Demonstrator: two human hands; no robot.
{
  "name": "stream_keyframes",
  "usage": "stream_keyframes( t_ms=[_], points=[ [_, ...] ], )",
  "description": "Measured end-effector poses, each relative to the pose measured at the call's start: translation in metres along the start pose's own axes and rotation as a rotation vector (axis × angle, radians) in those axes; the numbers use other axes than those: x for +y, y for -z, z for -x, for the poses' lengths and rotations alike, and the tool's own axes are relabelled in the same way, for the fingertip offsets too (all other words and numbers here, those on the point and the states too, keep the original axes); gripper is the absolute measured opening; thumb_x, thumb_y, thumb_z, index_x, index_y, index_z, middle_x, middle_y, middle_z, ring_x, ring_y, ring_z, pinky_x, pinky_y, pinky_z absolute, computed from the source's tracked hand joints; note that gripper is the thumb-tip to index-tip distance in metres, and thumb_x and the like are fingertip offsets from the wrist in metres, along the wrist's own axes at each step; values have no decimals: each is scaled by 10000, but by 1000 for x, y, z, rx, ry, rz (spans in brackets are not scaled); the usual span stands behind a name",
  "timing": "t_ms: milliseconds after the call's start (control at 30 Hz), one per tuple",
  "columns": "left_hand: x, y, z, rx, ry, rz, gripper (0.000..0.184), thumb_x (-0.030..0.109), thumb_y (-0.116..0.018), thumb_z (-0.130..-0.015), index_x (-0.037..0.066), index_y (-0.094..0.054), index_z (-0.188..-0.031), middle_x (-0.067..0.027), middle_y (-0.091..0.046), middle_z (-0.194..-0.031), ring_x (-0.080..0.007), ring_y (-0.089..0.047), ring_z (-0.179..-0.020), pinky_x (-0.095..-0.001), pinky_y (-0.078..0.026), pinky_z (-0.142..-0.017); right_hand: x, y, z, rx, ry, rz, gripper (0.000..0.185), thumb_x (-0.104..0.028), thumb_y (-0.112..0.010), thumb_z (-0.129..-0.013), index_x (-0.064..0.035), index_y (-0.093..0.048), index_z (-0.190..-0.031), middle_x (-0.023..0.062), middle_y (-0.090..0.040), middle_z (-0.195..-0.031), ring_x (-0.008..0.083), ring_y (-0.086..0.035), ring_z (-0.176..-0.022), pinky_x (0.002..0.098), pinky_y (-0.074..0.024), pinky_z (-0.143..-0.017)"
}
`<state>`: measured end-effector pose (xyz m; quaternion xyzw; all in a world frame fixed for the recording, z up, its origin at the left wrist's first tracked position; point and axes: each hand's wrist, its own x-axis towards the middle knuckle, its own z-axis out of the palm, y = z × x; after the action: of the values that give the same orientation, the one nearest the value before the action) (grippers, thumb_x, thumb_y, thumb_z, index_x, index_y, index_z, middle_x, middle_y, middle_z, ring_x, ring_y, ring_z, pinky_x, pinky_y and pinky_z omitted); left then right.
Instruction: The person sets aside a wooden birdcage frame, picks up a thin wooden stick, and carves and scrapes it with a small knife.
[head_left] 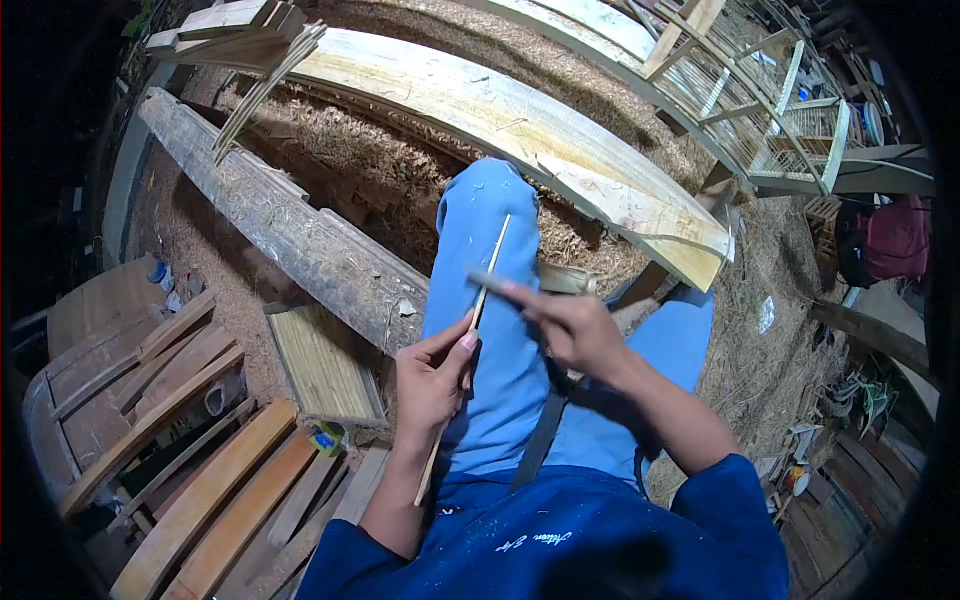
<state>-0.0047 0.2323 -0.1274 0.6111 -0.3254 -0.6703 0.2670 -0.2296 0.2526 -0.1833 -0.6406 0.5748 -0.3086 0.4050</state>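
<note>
A thin, pale strip of bamboo or wood (498, 240) slants across the blue trousers, from over my raised knee down along my forearm. My left hand (435, 378) pinches it near the middle between thumb and fingers. On its right, my right hand (568, 325) is closed round a knife (486, 281), whose short grey blade crosses the strip just above the left fingers. The blade is smeared by motion, so I cannot tell whether it touches the strip. The knife's handle is mostly hidden inside my right hand.
Beyond the knee lies a long pale plank (440, 90), and a weathered beam (270, 220) is to the left. A bundle of thin strips (265, 95) leans between them. Curved boards (215, 500) are at lower left. Slatted frames (760, 100) and a dark red bag (895, 243) are at right.
</note>
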Motion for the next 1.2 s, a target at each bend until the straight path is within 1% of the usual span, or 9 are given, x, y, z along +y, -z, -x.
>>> stream_keyframes(
  t_ms=[100, 233, 300, 600, 733, 833, 933, 1033, 1200],
  points=[
    [8, -2, 0, -2, 43, 11, 312, 108, -721, -970, -4, -707, -1261, 12, -653, -720, -23, -492, -513, -199, -358, -448, 17, -2, -9, 137, 48, 25, 600, -135, -671, -920, -364, -553, -1463, 161, -698, -771, 341, -693, -660, 460, -550, -600],
    [-5, 4, 0, -29, -48, 35, 314, 109, -718, -972, -9, -703, -1263, 13, -648, -708, -23, -490, -504, -197, -354, -440, -4, -3, 3, -55, 84, 41, 573, 9, -632, -890, -205, -617, -1422, 161, -734, -858, 299, -726, -701, 387, -567, -660],
    [-3, 0, -2, 16, 2, -6, 318, 109, -717, -973, -10, -701, -1267, 12, -647, -702, -25, -491, -501, -196, -356, -437, 13, 4, -12, 78, 34, 106, 552, -142, -656, -938, -345, -577, -1445, 156, -683, -740, 336, -683, -641, 465, -539, -584],
    [-6, 1, 2, 9, -27, 28, 313, 99, -720, -969, -9, -704, -1262, 10, -653, -714, -22, -489, -503, -197, -346, -433, 14, 9, -17, 127, -103, 21, 633, -92, -661, -862, -355, -590, -1433, 136, -753, -872, 296, -713, -668, 420, -604, -661],
    [-1, 4, 2, 8, -6, -2, 311, 106, -719, -971, -6, -706, -1261, 11, -653, -714, -22, -487, -501, -197, -345, -432, 2, -5, 0, 18, 95, 24, 623, -110, -664, -876, -352, -578, -1444, 110, -751, -865, 294, -726, -709, 447, -594, -686],
    [-5, 2, 2, 16, 19, 1, 311, 115, -719, -972, -3, -707, -1260, 10, -654, -714, -21, -486, -499, -199, -344, -426, 16, 8, -21, 104, -139, 69, 617, -113, -658, -894, -379, -570, -1444, 115, -739, -834, 304, -723, -709, 436, -594, -672],
    [-9, 3, 1, 11, -16, 38, 309, 116, -719, -972, -2, -709, -1258, 12, -647, -698, -22, -484, -493, -202, -338, -416, -11, 0, 0, -98, 87, 157, 571, -6, -594, -900, -229, -616, -1426, 203, -705, -820, 299, -706, -652, 393, -546, -631],
    [-7, 3, 0, 19, -6, 12, 310, 116, -720, -970, -1, -709, -1257, 15, -635, -674, -24, -479, -482, -202, -331, -408, 14, 13, -20, 151, -119, -7, 575, -27, -654, -893, -249, -623, -1422, 182, -707, -799, 302, -693, -626, 424, -535, -611],
    [-11, 4, 0, 25, -30, -4, 310, 119, -721, -969, 5, -711, -1257, 17, -625, -658, -24, -462, -467, -204, -321, -405, 11, -6, -1, 55, 130, 92, 570, -140, -650, -930, -339, -564, -1457, 155, -715, -779, 327, -688, -615, 452, -570, -600]
  ],
)
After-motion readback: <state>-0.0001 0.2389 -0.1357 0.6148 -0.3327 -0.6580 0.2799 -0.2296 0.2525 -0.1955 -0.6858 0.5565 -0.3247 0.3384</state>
